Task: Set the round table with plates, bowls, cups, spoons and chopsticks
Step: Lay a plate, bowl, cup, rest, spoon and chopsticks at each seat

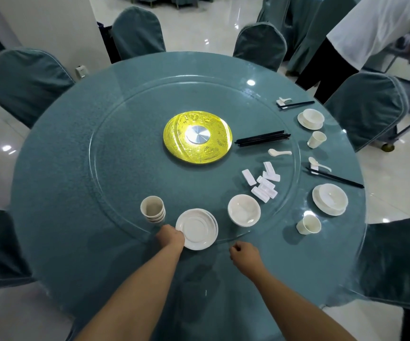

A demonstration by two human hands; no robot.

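Left hand (170, 236) fingers gripping plate stack (197, 228), right hand (244, 253) fisted

This is a restaurant banquet hall — the kind laid out for large group meals. A big round table (76, 168) under a teal cloth carries a glass turntable (130, 134) with a gold-coloured hub (197, 137) at its middle, and matching teal fabric covers dress every chair (27, 82) around it. The floor (186, 28) is pale polished tile that mirrors the ceiling lights, and more covered chairs and draped tables (304, 33) stand at the top of the view (so this is one table of several). Stock is stacked in bulk — plates (197, 228), cups (152, 209), chopsticks (263, 138). A second person in a white top (376, 28) bends beside a wheeled cart (400, 129) at the right.
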